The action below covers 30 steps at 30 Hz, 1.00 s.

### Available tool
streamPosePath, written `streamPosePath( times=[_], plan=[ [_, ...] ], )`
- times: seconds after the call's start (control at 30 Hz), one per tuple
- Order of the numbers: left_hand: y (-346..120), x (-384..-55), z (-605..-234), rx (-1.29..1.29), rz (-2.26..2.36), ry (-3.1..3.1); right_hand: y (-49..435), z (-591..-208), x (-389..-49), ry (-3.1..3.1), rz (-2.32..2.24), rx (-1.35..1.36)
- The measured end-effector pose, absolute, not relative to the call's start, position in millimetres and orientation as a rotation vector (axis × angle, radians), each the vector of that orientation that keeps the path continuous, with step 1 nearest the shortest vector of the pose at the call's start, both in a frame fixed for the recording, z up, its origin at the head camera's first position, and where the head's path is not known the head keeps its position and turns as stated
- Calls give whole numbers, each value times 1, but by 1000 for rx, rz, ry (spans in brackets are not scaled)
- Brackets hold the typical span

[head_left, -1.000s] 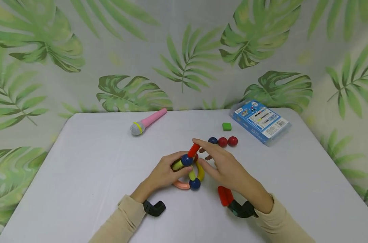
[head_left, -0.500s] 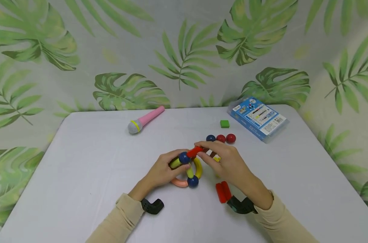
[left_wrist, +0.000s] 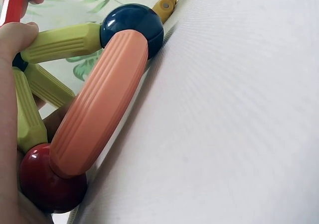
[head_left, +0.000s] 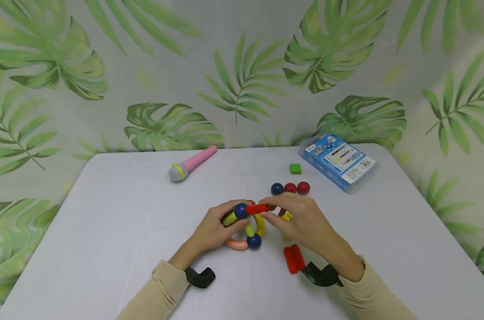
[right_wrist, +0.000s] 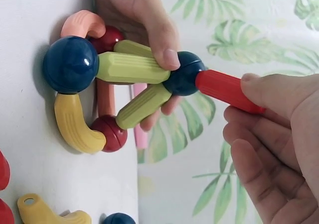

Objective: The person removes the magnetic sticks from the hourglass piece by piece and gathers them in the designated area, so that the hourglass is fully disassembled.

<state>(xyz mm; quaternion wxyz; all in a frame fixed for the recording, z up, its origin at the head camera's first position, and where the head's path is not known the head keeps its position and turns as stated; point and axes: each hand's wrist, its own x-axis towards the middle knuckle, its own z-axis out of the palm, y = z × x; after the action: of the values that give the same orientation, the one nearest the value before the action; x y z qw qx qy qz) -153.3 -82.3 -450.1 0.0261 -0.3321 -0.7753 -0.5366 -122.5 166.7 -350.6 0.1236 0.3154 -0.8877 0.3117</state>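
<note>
A magnetic stick-and-ball structure stands on the table. Its base ring has curved orange rods [left_wrist: 102, 104], a curved yellow rod [right_wrist: 75, 122] and balls. Yellow-green rods [right_wrist: 133, 68] rise from the ring to a dark blue ball [right_wrist: 185, 73] on top. My left hand [head_left: 214, 227] holds the structure near this top ball, thumb and fingers around the rods. My right hand [head_left: 302, 218] pinches a straight red magnetic rod [right_wrist: 227, 89] between thumb and fingers. The rod's other end meets the top blue ball and points sideways to the right.
Two red rods [head_left: 294, 258] lie before the right wrist, and yellow pieces [right_wrist: 52, 211] lie partly behind the right hand. Farther back are one blue and two red balls [head_left: 303, 188], a green block [head_left: 295, 169], a blue package [head_left: 338, 161] and a pink toy microphone [head_left: 192, 163].
The red rod has swung down from a steep upward tilt to nearly level, pointing right. My right fingers have moved from its upper end to a pinch on it. The left hand keeps its hold.
</note>
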Motion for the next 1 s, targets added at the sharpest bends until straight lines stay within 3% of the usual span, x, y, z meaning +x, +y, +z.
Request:
streamPosePath(
  times=[0.43,1.0],
  plan=[
    [-83,-156,-451,-1048,-1630,-2348,170,-351,-126,-2525,943,972],
    [-87,-157,-460,-1009,-1725,-2306,197,-333,-124,-2475,890,779]
  ],
)
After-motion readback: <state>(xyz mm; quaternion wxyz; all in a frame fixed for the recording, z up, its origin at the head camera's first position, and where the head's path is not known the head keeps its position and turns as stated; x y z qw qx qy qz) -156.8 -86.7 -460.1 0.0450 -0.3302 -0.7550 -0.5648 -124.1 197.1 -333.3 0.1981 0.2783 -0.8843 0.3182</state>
